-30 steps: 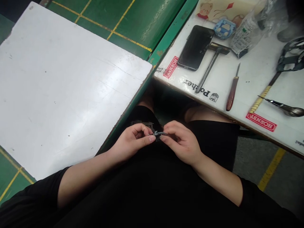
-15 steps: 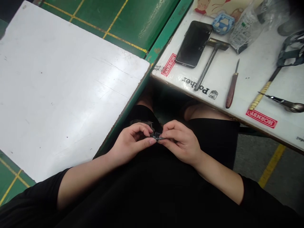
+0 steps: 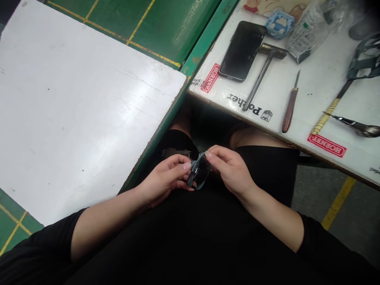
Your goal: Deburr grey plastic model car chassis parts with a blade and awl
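Note:
Above my lap, a small grey-blue openwork piece (image 3: 194,169), seemingly a plastic frame with curved bars, is held between both hands. My left hand (image 3: 164,176) pinches its left side, thumb on top and fingers beneath. At its upper right end, my right hand (image 3: 230,166) grips an edge between thumb and forefinger. The frame stands tilted, so dark cloth shows through its opening. What exactly it belongs to I cannot tell.
On the right table (image 3: 323,91) lie a phone (image 3: 242,51), a T-shaped metal hammer (image 3: 264,75), a wooden-handled pointed tool (image 3: 290,111), a yellow-wrapped stick (image 3: 326,116) by a dark frame (image 3: 365,59), metal nippers (image 3: 356,124), a blue piece (image 3: 279,24) and a plastic bag (image 3: 308,33). A white board (image 3: 89,111) lies left.
The grey-blue piece has turned from nearly edge-on to tilted up, showing its opening. My right hand has moved slightly up, and my left fingers have shifted under the piece.

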Demonstrator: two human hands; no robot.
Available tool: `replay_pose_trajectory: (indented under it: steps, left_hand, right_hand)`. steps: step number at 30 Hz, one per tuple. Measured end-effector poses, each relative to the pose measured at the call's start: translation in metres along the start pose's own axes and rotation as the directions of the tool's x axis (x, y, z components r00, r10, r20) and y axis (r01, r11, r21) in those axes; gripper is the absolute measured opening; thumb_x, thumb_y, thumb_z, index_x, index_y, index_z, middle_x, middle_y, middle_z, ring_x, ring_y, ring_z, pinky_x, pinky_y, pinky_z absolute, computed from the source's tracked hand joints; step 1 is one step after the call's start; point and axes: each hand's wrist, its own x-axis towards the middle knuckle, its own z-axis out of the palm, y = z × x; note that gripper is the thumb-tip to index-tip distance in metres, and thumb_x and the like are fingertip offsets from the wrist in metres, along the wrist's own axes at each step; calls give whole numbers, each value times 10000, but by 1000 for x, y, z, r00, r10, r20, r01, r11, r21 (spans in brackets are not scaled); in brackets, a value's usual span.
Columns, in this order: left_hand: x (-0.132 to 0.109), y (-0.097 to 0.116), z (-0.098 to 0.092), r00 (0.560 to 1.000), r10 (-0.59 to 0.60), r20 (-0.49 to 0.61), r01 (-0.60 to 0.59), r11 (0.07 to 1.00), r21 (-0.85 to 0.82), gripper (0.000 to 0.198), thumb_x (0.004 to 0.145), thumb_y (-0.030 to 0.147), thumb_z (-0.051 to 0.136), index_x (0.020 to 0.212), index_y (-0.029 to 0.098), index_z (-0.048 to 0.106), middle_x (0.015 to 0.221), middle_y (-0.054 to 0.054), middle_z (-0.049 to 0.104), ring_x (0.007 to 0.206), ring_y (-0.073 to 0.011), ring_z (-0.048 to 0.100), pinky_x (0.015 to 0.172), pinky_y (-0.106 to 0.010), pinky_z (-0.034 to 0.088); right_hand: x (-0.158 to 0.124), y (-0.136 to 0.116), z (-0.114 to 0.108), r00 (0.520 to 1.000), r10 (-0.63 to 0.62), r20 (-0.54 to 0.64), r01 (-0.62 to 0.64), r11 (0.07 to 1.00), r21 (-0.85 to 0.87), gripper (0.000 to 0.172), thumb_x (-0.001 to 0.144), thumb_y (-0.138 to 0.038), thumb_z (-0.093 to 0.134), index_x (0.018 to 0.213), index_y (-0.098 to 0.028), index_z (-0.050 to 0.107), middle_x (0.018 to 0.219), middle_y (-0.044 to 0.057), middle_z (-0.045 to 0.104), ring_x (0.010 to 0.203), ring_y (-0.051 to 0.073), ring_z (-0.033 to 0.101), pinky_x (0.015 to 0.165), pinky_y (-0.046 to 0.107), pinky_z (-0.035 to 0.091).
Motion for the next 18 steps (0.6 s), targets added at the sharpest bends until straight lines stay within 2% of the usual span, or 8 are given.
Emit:
replay_pose_trajectory:
  steps: [3, 5, 12, 18]
  left_hand:
    - [1, 1, 0, 1000, -18, 5, 18, 998, -53, 484, 945, 501, 1045, 1105, 184, 716, 953, -35, 792, 834, -210, 846, 748, -342, 749]
    - [1, 2, 0, 1000, -20, 3, 20, 997, -72, 471, 949, 474, 1045, 1062, 187, 689, 936, -29, 792, 814, -206, 850, 719, -326, 751]
    - [-1, 6, 0, 1000, 14, 27, -10, 993, -120, 433, 940, 384, 1053, 978, 180, 673, 831, 9, 746, 782, -202, 857, 695, -306, 762]
    - [-3, 7, 2, 997, 64, 51, -57, 990, -128, 412, 913, 319, 1070, 983, 180, 689, 889, -16, 805, 762, -177, 829, 707, -308, 764]
  right_hand:
    - [4, 7, 2, 974, 222, 32, -225, 964, 145, 529, 972, -699, 958, 810, -231, 772, 778, 5, 644, 719, 170, 518, 656, 328, 427]
    - [5, 9, 3, 950, 307, 59, -312, 931, 189, 566, 929, -729, 986, 806, -227, 755, 768, 1, 638, 713, 167, 524, 657, 325, 422]
    - [8, 10, 4, 934, 342, 107, -358, 904, 233, 601, 892, -750, 1011, 804, -226, 729, 770, -7, 613, 698, 155, 502, 640, 319, 379]
    - [7, 9, 6, 930, 343, 130, -366, 895, 255, 625, 848, -782, 1028, 812, -225, 746, 753, -12, 575, 698, 152, 472, 648, 317, 350]
